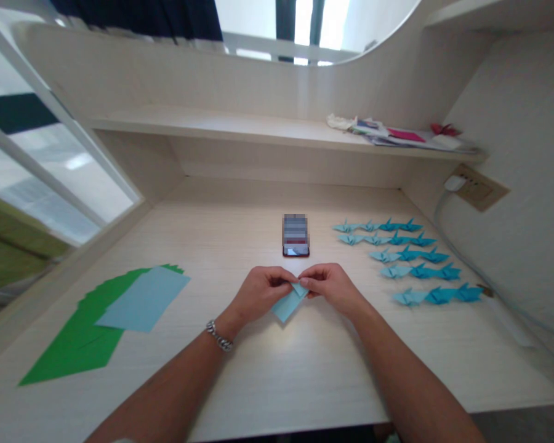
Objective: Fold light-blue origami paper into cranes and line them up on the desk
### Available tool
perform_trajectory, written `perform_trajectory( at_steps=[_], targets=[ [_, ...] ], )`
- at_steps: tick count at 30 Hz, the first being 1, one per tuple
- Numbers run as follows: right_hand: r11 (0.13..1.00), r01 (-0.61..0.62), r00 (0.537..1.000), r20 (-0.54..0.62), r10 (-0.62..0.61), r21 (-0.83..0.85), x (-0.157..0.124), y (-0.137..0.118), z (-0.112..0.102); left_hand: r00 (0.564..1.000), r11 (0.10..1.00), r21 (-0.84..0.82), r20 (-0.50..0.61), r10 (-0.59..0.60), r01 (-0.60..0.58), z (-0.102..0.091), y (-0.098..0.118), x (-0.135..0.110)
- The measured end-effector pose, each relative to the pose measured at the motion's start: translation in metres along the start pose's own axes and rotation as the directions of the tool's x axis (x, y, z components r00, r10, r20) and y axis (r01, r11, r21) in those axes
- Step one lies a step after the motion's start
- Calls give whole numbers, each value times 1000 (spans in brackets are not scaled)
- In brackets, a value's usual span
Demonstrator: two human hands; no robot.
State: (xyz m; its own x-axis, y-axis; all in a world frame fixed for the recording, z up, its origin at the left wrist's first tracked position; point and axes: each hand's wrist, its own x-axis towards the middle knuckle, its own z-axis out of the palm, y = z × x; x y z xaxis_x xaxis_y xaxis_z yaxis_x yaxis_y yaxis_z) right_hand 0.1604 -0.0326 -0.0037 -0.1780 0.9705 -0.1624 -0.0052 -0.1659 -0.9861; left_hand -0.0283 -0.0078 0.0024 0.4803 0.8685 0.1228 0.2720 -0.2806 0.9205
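Observation:
Both hands pinch a small folded piece of light blue paper [287,303] just above the middle of the pale wooden desk [305,375]. My left hand [258,293], with a metal bracelet at the wrist, grips its upper left part with closed fingers. Closed on its upper right tip are the fingers of my right hand [333,288]. The lower end of the paper points down and to the left, free of both hands. A phone [296,235] lies flat just beyond the hands.
Several folded blue paper cranes [413,261] sit in rows at the right. A light blue sheet [143,299] lies on a stack of green sheets [80,344] at the left. A shelf [268,130] carries papers [399,135]. A cable [484,274] runs from a wall socket [475,187].

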Motion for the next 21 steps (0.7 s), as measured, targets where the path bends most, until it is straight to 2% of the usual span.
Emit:
perform_trajectory(
  at_steps=[8,21],
  targets=[
    [1000,26,1000,6,-26,-16,1,1,-3,999,1000,-30,50,9,-8,-1,-3,2],
    [999,44,998,-36,-44,18,0,-1,-3,1000,999,-34,19,-17,17,0,2,2]
  ],
)
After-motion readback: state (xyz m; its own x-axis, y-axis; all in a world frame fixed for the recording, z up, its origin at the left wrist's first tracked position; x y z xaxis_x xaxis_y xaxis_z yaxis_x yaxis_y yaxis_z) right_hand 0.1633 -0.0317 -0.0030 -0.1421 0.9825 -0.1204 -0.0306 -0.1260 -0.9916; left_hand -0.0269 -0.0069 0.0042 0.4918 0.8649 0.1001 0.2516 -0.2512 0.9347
